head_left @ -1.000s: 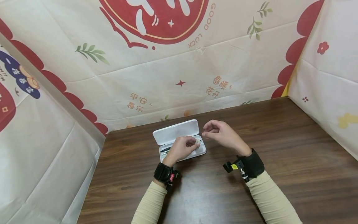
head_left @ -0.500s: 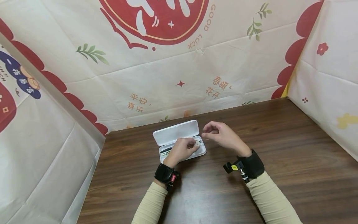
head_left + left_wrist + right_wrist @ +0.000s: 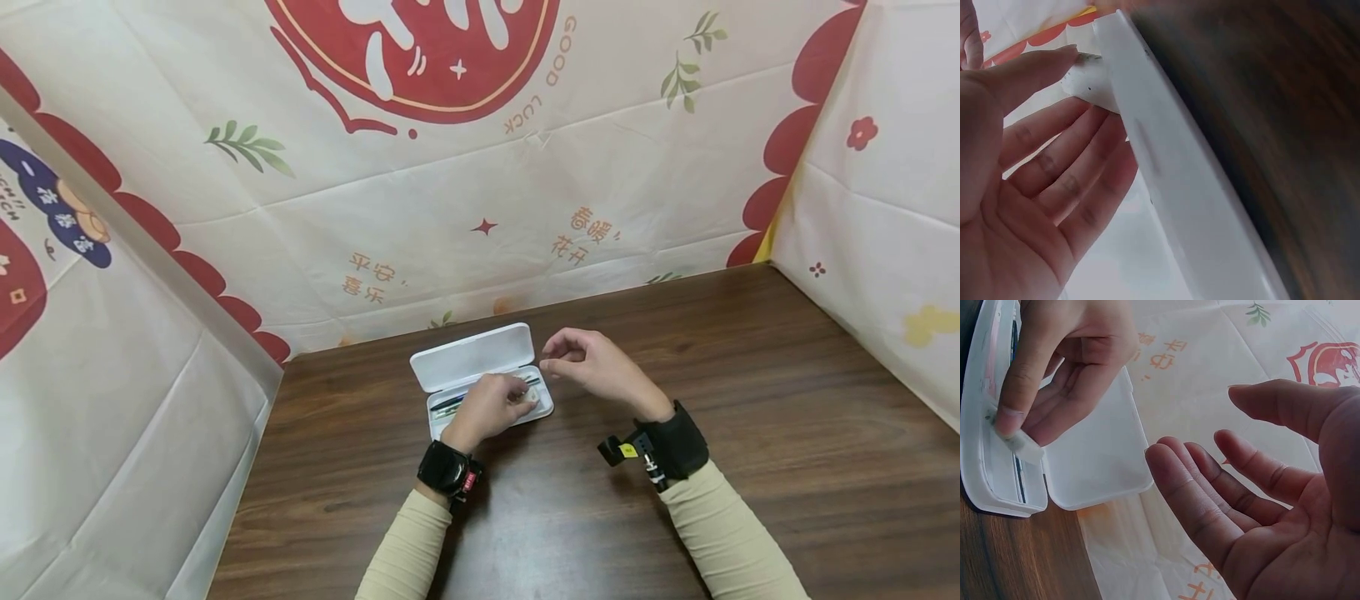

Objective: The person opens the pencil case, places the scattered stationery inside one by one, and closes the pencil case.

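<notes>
A white pencil case [image 3: 546,406] lies on the table with its lid raised at the back. My left hand [image 3: 486,410] reaches over its tray and pinches a small white eraser [image 3: 1024,447] between thumb and fingers. In the left wrist view the eraser [image 3: 1092,84] shows small dark marks and sits right at the case's front wall. Dark and green pens [image 3: 446,405] lie along the tray, partly covered by that hand. Just right of the case, my right hand [image 3: 588,364] hovers with loosely bent fingers [image 3: 1194,494] and holds nothing.
The brown wooden table [image 3: 600,533] extends around the case. A printed white cloth [image 3: 450,183] hangs behind it, with more cloth at both sides. The upright lid [image 3: 1094,456] stands between the tray and the back cloth.
My left hand has lowered slightly toward the front of the tray with the eraser, so more of the pens at the tray's right end shows. My right hand has barely moved.
</notes>
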A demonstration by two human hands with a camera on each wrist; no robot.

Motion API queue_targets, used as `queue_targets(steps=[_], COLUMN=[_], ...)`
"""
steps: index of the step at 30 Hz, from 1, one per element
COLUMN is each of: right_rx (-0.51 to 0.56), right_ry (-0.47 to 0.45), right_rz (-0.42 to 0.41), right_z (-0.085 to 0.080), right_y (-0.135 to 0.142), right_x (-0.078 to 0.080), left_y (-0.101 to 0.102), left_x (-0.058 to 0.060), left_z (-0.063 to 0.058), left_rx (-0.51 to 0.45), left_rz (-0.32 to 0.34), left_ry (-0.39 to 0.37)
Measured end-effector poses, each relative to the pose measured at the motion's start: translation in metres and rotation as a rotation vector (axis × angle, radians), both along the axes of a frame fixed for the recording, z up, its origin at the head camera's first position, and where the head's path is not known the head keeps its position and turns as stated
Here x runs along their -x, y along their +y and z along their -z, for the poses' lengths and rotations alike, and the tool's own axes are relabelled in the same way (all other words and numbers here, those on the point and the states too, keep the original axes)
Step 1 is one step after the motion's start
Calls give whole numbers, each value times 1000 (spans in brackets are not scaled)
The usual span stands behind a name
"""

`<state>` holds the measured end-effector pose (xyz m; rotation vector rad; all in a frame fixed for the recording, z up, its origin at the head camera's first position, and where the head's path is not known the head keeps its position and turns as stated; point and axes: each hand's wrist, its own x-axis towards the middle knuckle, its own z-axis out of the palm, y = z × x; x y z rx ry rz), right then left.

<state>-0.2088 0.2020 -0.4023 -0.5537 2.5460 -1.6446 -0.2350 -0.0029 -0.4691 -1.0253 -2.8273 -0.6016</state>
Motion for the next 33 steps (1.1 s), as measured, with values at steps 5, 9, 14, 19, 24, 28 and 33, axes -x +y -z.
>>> queue_targets(steps=[5,9,14,19,24,28,33], right_rx=[-4,-14,-10,-6,-14,-25,-37], right_ry=[-1,3,6,6,5,8,22], right_rz=[6,7,1,-1,-4,-9,-16], right_z=[0,-1,0,1,1,2,2], right_y=[0,0,-1,0,1,0,-1], right_x=[-1,-1,0,0,0,0,1], left_y=[1,1,1,1,1,-2,-5], left_x=[0,-1,-2,-2,-2,-4,-5], left_z=[3,6,7,7,6,2,-4], left_rx=[50,67,65,55,46,34,10], left_rz=[2,18,20,21,41,50,40], left_ry=[52,91,83,68,64,50,45])
